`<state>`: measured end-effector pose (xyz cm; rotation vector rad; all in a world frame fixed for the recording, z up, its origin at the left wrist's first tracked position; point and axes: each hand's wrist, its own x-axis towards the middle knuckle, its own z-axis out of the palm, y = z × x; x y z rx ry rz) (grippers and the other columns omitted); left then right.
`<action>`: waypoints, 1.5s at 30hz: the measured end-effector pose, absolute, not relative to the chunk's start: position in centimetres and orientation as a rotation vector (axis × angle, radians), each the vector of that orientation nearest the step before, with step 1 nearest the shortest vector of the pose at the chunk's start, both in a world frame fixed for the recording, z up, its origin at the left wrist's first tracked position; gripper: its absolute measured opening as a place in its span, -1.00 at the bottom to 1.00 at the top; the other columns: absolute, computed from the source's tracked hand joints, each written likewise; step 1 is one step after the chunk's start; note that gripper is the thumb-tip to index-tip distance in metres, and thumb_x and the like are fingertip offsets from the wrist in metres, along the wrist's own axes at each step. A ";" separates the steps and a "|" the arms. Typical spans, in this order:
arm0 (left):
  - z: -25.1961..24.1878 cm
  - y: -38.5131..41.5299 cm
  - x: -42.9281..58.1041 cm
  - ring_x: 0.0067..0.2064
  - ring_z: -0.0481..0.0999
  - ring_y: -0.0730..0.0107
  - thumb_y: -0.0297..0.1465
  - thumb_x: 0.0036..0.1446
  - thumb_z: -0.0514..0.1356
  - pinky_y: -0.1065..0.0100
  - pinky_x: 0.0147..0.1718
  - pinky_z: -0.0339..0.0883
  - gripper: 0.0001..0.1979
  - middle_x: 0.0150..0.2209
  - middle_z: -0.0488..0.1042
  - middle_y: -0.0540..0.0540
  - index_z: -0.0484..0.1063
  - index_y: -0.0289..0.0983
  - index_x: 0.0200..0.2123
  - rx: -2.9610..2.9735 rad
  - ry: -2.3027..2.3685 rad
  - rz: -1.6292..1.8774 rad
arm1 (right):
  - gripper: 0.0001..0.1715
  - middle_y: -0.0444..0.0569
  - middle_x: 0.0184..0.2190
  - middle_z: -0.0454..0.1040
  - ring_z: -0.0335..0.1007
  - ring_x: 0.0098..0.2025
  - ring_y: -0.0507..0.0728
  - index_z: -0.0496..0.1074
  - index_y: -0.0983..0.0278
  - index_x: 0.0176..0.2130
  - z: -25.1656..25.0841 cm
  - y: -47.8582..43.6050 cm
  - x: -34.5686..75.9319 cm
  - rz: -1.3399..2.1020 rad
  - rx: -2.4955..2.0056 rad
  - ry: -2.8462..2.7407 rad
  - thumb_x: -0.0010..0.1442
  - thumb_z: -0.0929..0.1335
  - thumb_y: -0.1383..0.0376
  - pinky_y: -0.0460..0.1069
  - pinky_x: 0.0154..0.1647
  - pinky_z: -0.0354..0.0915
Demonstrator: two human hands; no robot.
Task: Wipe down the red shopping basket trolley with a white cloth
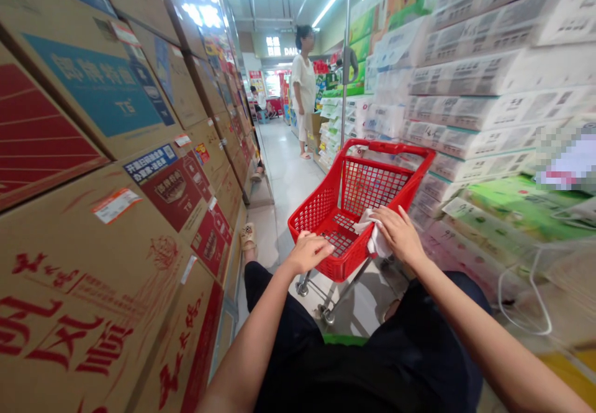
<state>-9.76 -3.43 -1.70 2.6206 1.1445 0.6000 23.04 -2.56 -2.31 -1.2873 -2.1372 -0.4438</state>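
Note:
A red plastic shopping cart (321,211) with lattice walls and metal legs on casters stands right in front of my knees. At its near left corner, my left hand (310,251) rests with fingers curled on the basket's rim. My right hand (398,233) presses a crumpled white cloth (378,242) over the rim on the right side. Part of the cloth hangs outside the basket, and part lies over its inner side. The fingertips of my right hand are partly hidden by the cloth. Inside the basket I see only its bare lattice floor.
Stacked cardboard boxes (158,189) wall the left side. Packs of tissue paper (465,102) are piled on the right, beside a metal pole (347,40). A person in white (303,84) stands farther along the aisle (282,146). A foot in a beige clog (248,236) is at the left.

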 end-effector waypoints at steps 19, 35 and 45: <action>-0.7 -5.6 -8.9 -0.19 0.62 0.07 0.12 0.34 -0.19 0.23 -0.25 0.36 -0.43 -0.19 0.61 -0.11 0.37 -0.05 0.10 2.574 1.673 0.447 | -0.40 -0.11 0.31 0.29 0.19 0.34 0.17 0.17 0.03 0.35 -0.7 -2.9 18.6 -0.407 -1.100 -2.297 0.39 0.17 0.35 0.31 0.44 -0.08; -0.4 -4.7 -11.9 -0.22 0.59 0.22 0.02 0.39 -0.17 0.35 -0.30 0.27 -0.51 -0.27 0.60 -0.02 0.48 -0.04 -0.15 2.627 1.646 0.432 | -0.39 -0.07 0.33 0.26 0.21 0.33 0.18 0.17 0.07 0.36 1.6 -1.0 24.4 -0.608 -1.281 -2.179 0.39 0.13 0.37 0.29 0.42 -0.07; -0.4 -4.3 -11.8 -0.21 0.58 0.22 0.01 0.39 -0.14 0.35 -0.30 0.26 -0.53 -0.27 0.60 -0.02 0.49 -0.05 -0.15 2.609 1.613 0.468 | -0.50 0.02 0.24 0.38 0.23 0.31 0.21 0.30 0.19 0.27 1.1 0.1 23.5 -0.610 -1.282 -2.137 0.42 0.14 0.26 0.25 0.38 0.02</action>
